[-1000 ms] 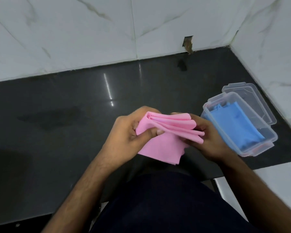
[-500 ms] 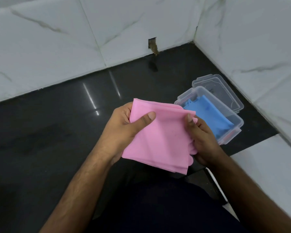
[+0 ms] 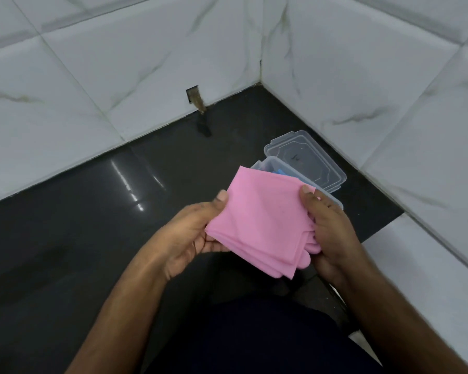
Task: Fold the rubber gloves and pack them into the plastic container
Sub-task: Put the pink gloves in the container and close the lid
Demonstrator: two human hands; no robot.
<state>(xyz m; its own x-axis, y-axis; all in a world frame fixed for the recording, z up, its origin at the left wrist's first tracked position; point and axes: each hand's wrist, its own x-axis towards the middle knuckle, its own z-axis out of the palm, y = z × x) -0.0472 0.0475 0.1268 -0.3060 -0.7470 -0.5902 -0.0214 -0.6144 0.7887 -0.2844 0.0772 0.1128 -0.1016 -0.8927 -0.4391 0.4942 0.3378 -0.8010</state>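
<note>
Matt pink glove (image 3: 265, 220); clear plastic container (image 3: 333, 202); glossy, probably stone counter (image 3: 92, 225).

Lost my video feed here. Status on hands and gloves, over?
Left hand and right hand both grip folded pink gloves, held above open container. Blue glove already inside. Lid off behind it. Path clear.

Soft even light, streaky glare on black counter (image 3: 135, 190), wide-angle bowing.
</note>
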